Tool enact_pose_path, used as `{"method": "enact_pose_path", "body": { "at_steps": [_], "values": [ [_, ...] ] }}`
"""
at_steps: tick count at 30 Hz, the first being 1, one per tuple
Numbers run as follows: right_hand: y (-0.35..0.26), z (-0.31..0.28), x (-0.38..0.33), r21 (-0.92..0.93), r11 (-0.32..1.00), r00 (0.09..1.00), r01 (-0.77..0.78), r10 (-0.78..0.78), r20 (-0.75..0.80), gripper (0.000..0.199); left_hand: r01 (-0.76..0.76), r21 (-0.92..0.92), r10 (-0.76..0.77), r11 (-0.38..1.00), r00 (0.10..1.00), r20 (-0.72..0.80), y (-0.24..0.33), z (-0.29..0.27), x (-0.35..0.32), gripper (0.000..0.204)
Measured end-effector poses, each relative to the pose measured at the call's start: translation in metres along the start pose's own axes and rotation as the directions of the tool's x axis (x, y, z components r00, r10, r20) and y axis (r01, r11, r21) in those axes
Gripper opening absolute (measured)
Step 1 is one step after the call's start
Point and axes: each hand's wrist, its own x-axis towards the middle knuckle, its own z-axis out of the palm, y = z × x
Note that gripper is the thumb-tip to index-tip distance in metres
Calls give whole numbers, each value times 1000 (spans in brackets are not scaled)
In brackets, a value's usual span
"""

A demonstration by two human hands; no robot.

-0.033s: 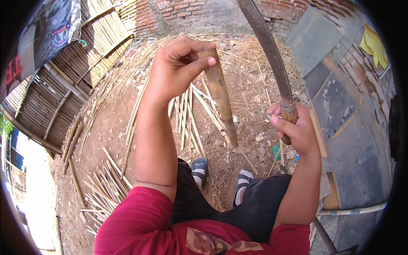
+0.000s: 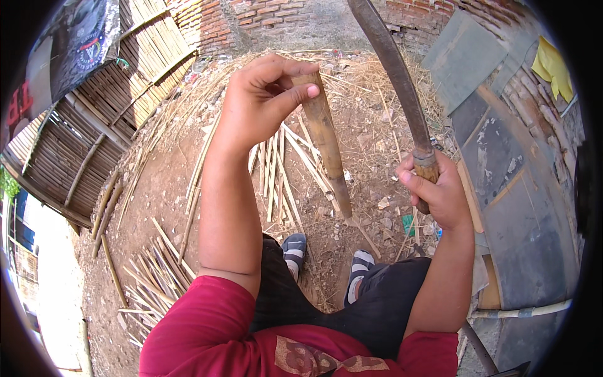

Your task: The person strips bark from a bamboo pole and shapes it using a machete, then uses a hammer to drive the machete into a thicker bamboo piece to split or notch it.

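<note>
Bamboo piece's [image 2: 325,135] top under left hand [image 2: 260,103]

We are losing the tip of the long curved blade [image 2: 392,69] past the far edge of the picture. Our right hand [image 2: 440,191] is covering most of its wooden handle. Our left hand [image 2: 264,103] is hiding the far end of the bamboo piece [image 2: 326,144]. Our knees are covering the heels of both sandals [image 2: 295,246], and the banner [image 2: 69,44] at far left is running out of frame.
</note>
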Motion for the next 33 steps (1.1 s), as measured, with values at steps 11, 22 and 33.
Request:
{"method": "enact_pose_path", "body": {
  "at_steps": [11,22,33],
  "values": [
    [-12,16,-4,-113,994,997,-1,-8,-77,39,142,-227,-155,963,987,-37,3,10,-6,45],
    [-30,38,-21,-136,975,977,174,-188,-101,37,272,-188,-297,944,947,-124,18,37,-3,34],
    [-46,45,-34,-375,920,976,117,-176,-128,46,274,-229,-307,934,944,-121,17,34,-4,35]
  ]
}}
